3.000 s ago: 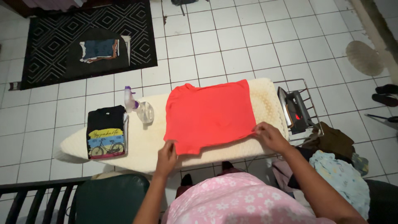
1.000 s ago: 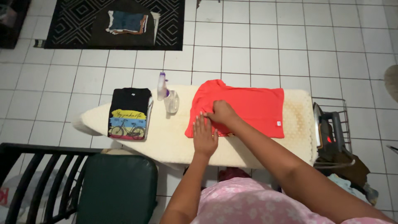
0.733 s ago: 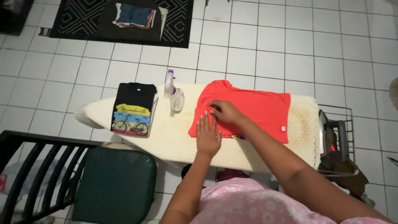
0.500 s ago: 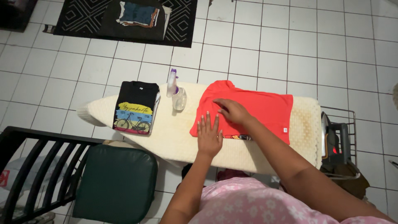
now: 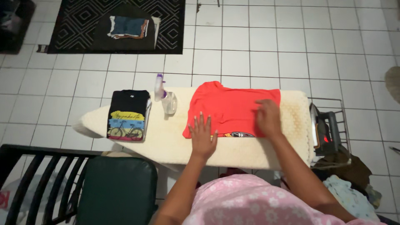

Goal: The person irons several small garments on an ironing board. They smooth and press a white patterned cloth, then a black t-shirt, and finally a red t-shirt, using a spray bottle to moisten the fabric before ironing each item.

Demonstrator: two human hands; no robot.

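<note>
Head view, read from left to right. One dark green chair [image 5: 116, 189] stands in front of the single ironing board [image 5: 166, 139], whose cover is pale and quilted. On the board's left end lies one folded black T-shirt [image 5: 128, 114] with a bicycle print (its bands are yellow, blue and red). Just beside it stands one clear spray bottle [image 5: 166, 99] with a purple trigger. One red T-shirt [image 5: 231, 109] lies flat on the middle of the board, folded, with a strip of printed pattern showing at its near edge. Two hands rest on it: the left hand [image 5: 202, 135] lies flat with fingers spread on the near left corner, grasping nothing; the right hand [image 5: 268, 118] presses palm down on the right part, likewise open and holding nothing. One iron [image 5: 323, 130] stands in the wire rack at the board's right end. On the floor beyond, one patterned black rug [image 5: 116, 25] carries one stack of folded clothes [image 5: 129, 27].
</note>
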